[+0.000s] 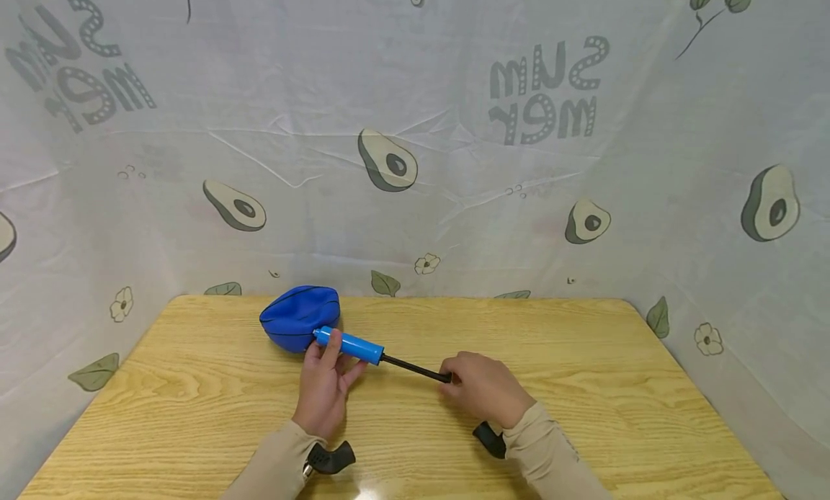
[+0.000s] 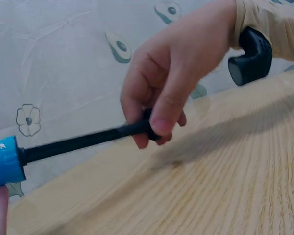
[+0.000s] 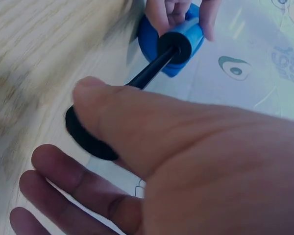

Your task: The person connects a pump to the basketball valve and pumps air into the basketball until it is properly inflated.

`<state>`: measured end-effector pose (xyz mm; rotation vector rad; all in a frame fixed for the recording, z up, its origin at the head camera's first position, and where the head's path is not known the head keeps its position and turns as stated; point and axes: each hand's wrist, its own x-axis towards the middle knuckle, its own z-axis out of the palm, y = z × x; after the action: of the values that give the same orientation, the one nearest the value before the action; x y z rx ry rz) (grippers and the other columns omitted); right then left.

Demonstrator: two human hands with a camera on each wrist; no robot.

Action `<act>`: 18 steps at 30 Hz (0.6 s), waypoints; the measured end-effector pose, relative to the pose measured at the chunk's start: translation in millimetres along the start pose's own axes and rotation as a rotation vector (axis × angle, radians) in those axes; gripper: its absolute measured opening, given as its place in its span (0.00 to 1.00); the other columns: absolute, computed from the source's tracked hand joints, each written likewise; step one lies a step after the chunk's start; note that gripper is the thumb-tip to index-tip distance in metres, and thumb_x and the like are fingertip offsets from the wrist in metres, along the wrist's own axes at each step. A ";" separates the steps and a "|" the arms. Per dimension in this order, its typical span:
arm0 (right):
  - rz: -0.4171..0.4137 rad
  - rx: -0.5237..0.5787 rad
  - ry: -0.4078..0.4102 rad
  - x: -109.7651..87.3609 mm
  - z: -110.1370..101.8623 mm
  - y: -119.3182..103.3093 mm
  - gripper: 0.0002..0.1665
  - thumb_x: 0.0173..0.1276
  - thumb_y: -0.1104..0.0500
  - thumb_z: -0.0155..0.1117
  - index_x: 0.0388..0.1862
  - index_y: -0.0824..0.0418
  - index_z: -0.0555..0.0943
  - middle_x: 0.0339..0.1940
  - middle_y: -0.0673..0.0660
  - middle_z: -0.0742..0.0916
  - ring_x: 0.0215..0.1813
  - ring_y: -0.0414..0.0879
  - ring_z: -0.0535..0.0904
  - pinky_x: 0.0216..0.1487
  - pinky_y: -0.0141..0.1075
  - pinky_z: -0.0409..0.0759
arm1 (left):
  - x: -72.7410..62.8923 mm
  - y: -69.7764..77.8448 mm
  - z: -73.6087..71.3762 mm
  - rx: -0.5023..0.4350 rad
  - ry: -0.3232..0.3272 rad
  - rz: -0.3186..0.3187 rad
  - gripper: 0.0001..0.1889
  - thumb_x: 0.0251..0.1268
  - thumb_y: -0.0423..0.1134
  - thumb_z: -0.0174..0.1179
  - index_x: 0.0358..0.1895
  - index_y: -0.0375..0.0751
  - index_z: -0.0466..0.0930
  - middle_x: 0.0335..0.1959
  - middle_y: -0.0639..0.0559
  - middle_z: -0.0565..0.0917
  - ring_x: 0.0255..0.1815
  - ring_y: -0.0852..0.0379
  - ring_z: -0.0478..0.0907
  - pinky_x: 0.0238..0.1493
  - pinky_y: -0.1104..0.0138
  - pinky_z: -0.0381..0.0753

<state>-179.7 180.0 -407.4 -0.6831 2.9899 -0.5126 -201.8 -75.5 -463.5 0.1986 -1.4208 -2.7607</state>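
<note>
Head view: dented blue ball (image 1: 297, 314) at blue pump's (image 1: 362, 347) left tip, contact unclear; left hand (image 1: 323, 388) below pump, fingers pinching it; black rod (image 1: 415, 367) extends right of pump; right hand (image 1: 489, 387) beyond, fingers pinching black handle (image 3: 85, 137).

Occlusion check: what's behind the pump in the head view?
A dented blue ball shows behind one end of the pump, wooden table beyond the rest. The patch of ball directly behind that end is covered; whether they join can't be seen.
</note>
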 end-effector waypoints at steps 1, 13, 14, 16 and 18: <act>0.003 0.003 -0.004 0.1 -0.8 0.1 0.06 0.70 0.55 0.73 0.41 0.56 0.88 0.27 0.45 0.78 0.27 0.38 0.71 0.27 0.35 0.73 | 0.4 0.2 -0.4 0.000 0.009 0.006 0.21 0.82 0.53 0.50 0.63 0.44 0.60 0.50 0.52 0.73 0.52 0.59 0.79 0.58 0.57 0.86; -0.080 -0.051 0.071 2.6 -5.5 0.0 0.09 0.70 0.55 0.74 0.46 0.55 0.87 0.35 0.46 0.87 0.36 0.40 0.83 0.33 0.36 0.82 | 3.8 4.8 -1.6 -0.025 0.027 0.013 0.19 0.84 0.52 0.49 0.62 0.43 0.61 0.50 0.52 0.72 0.52 0.59 0.78 0.59 0.59 0.86; -0.094 -0.060 0.077 2.5 -6.2 0.0 0.08 0.69 0.55 0.74 0.44 0.55 0.87 0.34 0.45 0.87 0.35 0.40 0.83 0.32 0.35 0.81 | 3.8 4.8 -1.6 -0.024 0.030 0.012 0.20 0.83 0.52 0.49 0.63 0.42 0.61 0.50 0.52 0.72 0.52 0.59 0.78 0.59 0.58 0.85; -0.121 -0.078 0.087 2.3 -7.0 0.4 0.08 0.68 0.54 0.75 0.43 0.55 0.88 0.33 0.45 0.87 0.34 0.39 0.82 0.31 0.34 0.81 | 3.3 4.5 -1.4 -0.018 0.035 0.010 0.22 0.83 0.52 0.49 0.64 0.41 0.60 0.51 0.52 0.72 0.53 0.59 0.78 0.60 0.58 0.85; -0.142 -0.104 0.099 2.3 -7.0 0.8 0.08 0.68 0.54 0.75 0.43 0.55 0.88 0.32 0.46 0.86 0.33 0.39 0.82 0.30 0.33 0.80 | 2.5 3.5 -0.7 -0.012 0.042 0.010 0.23 0.83 0.53 0.50 0.65 0.40 0.60 0.51 0.51 0.73 0.53 0.59 0.78 0.60 0.57 0.85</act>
<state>-182.9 181.9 -400.9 -0.9095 3.0937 -0.4104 -204.3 -78.3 -461.3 0.2470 -1.3913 -2.7398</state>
